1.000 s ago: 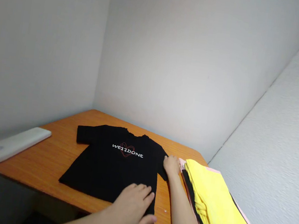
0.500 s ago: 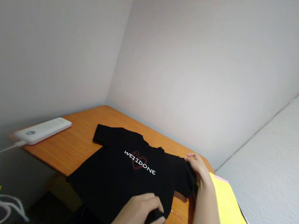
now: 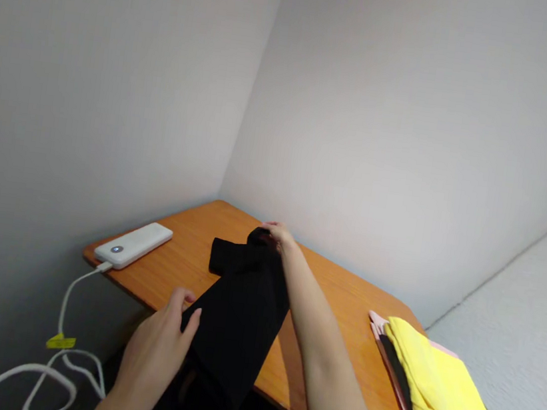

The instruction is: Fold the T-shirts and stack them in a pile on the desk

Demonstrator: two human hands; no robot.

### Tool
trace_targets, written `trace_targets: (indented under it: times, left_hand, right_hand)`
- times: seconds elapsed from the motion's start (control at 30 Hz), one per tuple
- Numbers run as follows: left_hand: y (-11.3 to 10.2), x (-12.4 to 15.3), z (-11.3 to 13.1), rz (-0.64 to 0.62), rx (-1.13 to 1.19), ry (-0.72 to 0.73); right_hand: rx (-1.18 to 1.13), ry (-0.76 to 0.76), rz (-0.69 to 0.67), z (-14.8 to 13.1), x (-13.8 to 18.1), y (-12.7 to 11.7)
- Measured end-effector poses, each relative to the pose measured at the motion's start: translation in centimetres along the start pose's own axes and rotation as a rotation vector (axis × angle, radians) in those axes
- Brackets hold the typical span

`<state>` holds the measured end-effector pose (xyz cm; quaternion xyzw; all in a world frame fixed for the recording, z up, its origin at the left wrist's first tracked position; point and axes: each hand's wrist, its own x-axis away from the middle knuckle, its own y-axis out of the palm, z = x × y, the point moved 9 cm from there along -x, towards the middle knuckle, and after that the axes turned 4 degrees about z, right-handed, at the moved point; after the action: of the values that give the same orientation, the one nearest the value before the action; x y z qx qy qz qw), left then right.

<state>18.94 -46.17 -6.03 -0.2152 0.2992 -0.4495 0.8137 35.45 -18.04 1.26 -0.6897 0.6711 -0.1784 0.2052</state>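
Note:
A black T-shirt (image 3: 240,308) lies folded over on itself across the wooden table, its lower end hanging past the front edge. One short sleeve sticks out to the left at the far end, and the printed front is out of sight. My left hand (image 3: 160,338) pinches the near left edge of the shirt between thumb and fingers. Stretched forward, my right hand (image 3: 276,233) grips the cloth at the far end, by the shoulder and collar; its fingertips are partly hidden.
A white power bank (image 3: 134,245) with a plugged-in white cable (image 3: 67,299) rests at the left of the wooden table (image 3: 341,301). At the right lies a stack of folded clothes, a yellow one (image 3: 445,389) on top of black and pink. Walls stand behind and to the left.
The shirt's right side has been folded over to the left, covering the printed front. Both hands moved left with the cloth. The view shifted, showing more of the clothes stack.

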Motion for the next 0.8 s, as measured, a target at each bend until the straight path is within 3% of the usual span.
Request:
trace_targets:
  times: [0.1,0.2,0.33,0.43,0.5,0.57,0.67,0.8]
  left_hand:
    - [-0.1,0.0,-2.1,0.006,-0.101,0.122]
    - [0.6,0.3,-2.5,-0.048,-0.056,0.125]
    - [3.1,2.2,0.1,-0.242,0.004,0.109]
    - [5.2,4.3,3.2,-0.448,0.021,0.171]
    - [5.7,4.4,4.6,-0.505,0.018,0.216]
    - [5.1,2.2,5.0,-0.428,-0.016,0.231]
    - [3.8,-3.7,4.4,-0.195,-0.175,0.256]
    - [5.2,-11.4,3.0,-0.086,-0.419,0.243]
  right_hand:
    - [0.089,-0.044,-0.024,1.0,0.0,4.5]
    - [0.206,-0.141,0.015,2.0,0.8,5.1]
    - [0.356,-0.268,0.016,3.7,3.0,4.0]
    - [0.501,-0.373,-0.044,5.6,5.2,3.8]
    - [0.643,-0.487,-0.078,6.6,6.8,4.0]
    - [0.736,-0.580,-0.068,7.4,8.1,4.0]
    - [0.711,-0.606,-0.021,8.3,9.1,3.3]
    - [0.660,-0.602,-0.069,8.8,9.6,3.4]
